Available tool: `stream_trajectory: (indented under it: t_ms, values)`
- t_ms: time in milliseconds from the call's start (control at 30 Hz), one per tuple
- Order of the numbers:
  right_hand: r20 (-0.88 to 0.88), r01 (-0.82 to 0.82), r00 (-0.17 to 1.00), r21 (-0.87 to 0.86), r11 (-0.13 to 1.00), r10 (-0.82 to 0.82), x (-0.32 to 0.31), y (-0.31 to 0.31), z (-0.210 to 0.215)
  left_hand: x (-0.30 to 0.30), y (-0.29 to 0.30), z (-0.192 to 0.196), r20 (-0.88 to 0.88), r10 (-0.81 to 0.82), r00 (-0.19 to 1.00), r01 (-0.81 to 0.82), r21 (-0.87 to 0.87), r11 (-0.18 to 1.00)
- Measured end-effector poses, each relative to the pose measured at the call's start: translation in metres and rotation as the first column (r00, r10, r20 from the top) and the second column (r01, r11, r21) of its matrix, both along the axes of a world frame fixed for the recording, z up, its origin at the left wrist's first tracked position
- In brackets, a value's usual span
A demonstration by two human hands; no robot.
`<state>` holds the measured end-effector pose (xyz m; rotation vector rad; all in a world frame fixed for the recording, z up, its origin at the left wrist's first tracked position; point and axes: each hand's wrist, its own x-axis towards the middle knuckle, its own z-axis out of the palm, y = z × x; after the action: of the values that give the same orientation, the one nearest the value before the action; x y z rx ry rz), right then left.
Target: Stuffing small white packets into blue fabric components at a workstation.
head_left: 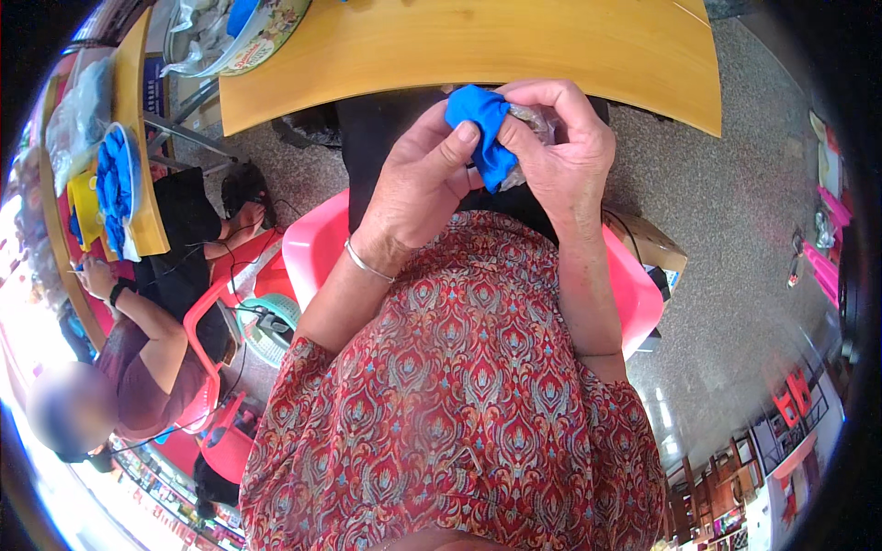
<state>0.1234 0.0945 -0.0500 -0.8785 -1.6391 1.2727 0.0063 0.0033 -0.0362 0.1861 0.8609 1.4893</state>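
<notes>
Both hands are raised in front of me, close to the near edge of the table. Between them is a small blue piece of cloth (478,115), folded around or lying against a crinkled, clear plastic-wrapped lump (537,121) with a greyish-brown inside. My left hand (418,179) is closed on the cloth's left side, its thumb pressed on the front. My right hand (570,161) pinches the right side, thumb against the cloth and forefinger curled over the plastic. What lies inside the cloth is hidden.
Ahead is a yellow wooden table (551,55) with a round tin (266,46) of plastic bags. At left, a person (152,354) works at another table (145,184) bearing a plate of blue pieces (115,188). A cardboard box (648,243) stands right of my pink chair (634,289).
</notes>
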Motion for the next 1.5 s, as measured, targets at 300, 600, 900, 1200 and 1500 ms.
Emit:
stream_trajectory:
  t_ms: [300, 600, 900, 1200, 1500]
  values:
    - [-0.009, -0.200, 0.980, 0.059, 0.978, 0.200, 0.010, 0.008, 0.010, 0.000, -0.005, -0.014, 0.103, 0.054, 0.993, -0.060, 0.064, 0.996]
    - [0.015, -0.119, 0.993, 0.147, 0.982, 0.118, 0.009, -0.004, 0.031, 0.004, -0.002, 0.008, 0.183, 0.081, 0.980, -0.107, 0.134, 0.985]
    - [0.021, -0.210, 0.977, 0.212, 0.955, 0.210, 0.008, 0.000, 0.030, -0.003, -0.006, 0.003, 0.152, -0.003, 0.988, -0.024, 0.179, 0.984]
    - [-0.049, -0.123, 0.990, 0.132, 0.984, 0.130, 0.003, -0.009, 0.040, 0.010, 0.000, 0.010, 0.208, 0.049, 0.977, -0.100, 0.239, 0.966]
    - [-0.113, -0.266, 0.953, 0.132, 0.955, 0.281, 0.007, -0.002, 0.026, 0.005, 0.000, 0.001, 0.194, -0.038, 0.980, -0.031, 0.339, 0.940]
